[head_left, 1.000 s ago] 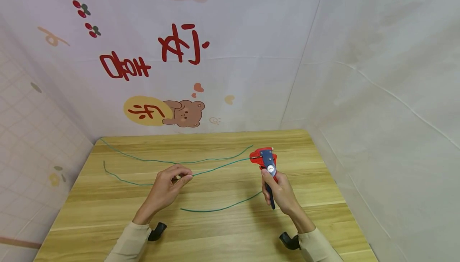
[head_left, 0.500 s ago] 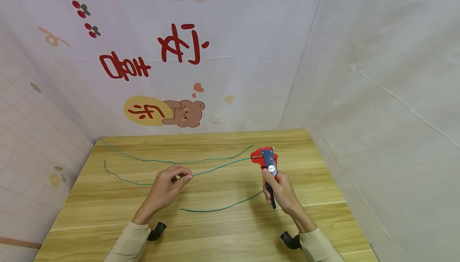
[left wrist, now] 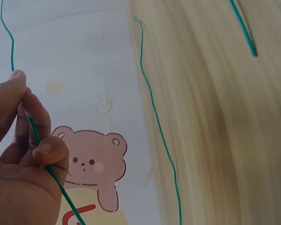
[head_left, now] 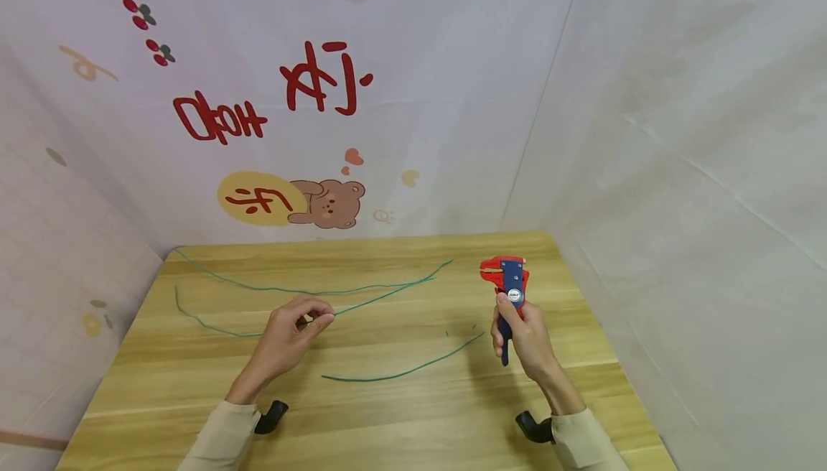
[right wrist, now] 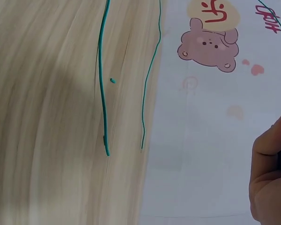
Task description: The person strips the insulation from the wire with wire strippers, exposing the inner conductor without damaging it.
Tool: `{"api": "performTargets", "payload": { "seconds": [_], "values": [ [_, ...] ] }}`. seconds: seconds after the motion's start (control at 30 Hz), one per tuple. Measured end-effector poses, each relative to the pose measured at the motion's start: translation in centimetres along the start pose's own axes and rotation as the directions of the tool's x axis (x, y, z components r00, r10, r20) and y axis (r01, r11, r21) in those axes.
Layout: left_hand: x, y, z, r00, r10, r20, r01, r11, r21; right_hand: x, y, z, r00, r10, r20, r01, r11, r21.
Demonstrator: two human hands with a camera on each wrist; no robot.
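- Wire point(left wrist: 68, 198), thin and green, is pinched between the thumb and fingertips of the left hand point(head_left: 291, 334), the other fingers curled in alongside it.
- It comes out of that hand on both sides: one part runs right and slightly toward the far side to a free tip, the other trails left and bends toward the far side near its end.
- Right hand point(head_left: 526, 338): fingers curled round the handles of a red and blue stripper point(head_left: 512, 277), thumb laid just on the near side of its round white label point(head_left: 514, 295).
- The stripper is held up over the right part of the bench point(head_left: 388, 428), head to the far side. Its red jaws face left and stand slightly apart; the wire's tip is to their left, apart from them.
- Tiny green scraps point(right wrist: 112, 80) lie on the bench just beyond the right part of the near wire point(right wrist: 102, 79), which curves between the two hands, on their near side.
- The far wire point(left wrist: 154, 108) stretches along the far side of the bench. From the head, the pinched one's right end overlaps it; whether they touch, I cannot tell.
- Pale sleeves point(head_left: 222, 431) cover both forearms, a black mount point(head_left: 271, 417) at each wrist.
- Beyond the bench rises a pale wall point(head_left: 446, 133) with red lettering point(head_left: 316, 80) and a brown bear point(head_left: 332, 204).
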State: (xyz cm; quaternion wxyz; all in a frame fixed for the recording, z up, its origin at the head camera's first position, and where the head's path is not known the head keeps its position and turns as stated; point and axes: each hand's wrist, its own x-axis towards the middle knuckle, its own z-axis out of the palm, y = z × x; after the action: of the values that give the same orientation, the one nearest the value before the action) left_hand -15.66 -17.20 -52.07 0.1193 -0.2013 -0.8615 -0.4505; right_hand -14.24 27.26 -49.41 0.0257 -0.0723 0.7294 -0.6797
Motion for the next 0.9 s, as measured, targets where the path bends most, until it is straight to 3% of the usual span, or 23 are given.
{"api": "performTargets", "payload": {
  "seconds": [0.37,0.7,0.9],
  "values": [
    [0.0,-0.2,1.3,1.0,-0.018,0.013,0.019,1.0,-0.012,-0.1,0.5,-1.2,0.995,-0.094,0.025,0.092,0.994,0.065],
    [0.3,-0.5,2.5,0.999,-0.016,0.042,0.017,1.0,-0.017,-0.3,0.7,-2.0,0.995,-0.087,0.038,0.085,0.995,0.055],
    [0.7,-0.6,3.1,0.997,-0.041,0.072,0.043,0.999,-0.024,-0.3,1.0,-3.1,0.99,-0.127,0.065,0.123,0.99,0.061]
  ]
}}
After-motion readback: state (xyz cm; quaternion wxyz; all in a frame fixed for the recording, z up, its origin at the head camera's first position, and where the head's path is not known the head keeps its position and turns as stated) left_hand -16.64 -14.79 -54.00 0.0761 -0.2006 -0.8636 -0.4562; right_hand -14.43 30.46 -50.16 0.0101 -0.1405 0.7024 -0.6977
